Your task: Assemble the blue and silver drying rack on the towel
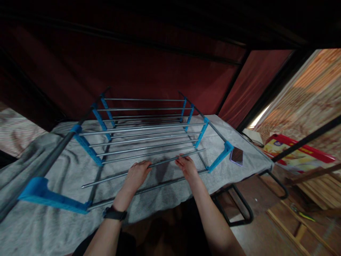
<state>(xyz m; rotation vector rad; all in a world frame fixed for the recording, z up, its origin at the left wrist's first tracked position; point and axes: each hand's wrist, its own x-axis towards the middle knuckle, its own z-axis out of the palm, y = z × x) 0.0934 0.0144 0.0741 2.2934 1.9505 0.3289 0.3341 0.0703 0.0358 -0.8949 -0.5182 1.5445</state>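
Note:
A loose grey metal rod (162,162) is held crosswise, and both its ends show free of any socket. My left hand (137,174), with a dark watch (115,214) on the wrist, is closed around it left of the middle. Further right, my right hand (186,166) pinches the same rod between thumb and fingers. Behind and around my hands lies a rack (144,127) of grey tubes joined by blue plastic brackets. The nearest blue brackets are the left bracket (57,199) and the right bracket (220,156), with a lower tube (160,185) running between them.
The rack rests on a grey blanket (149,204) over a bed-like surface. A phone (236,156) lies right of the rack. Dark red panels (160,71) stand behind. Beyond the right edge are a bent metal tube frame (239,209), a colourful box (298,153) and wooden pieces (301,231).

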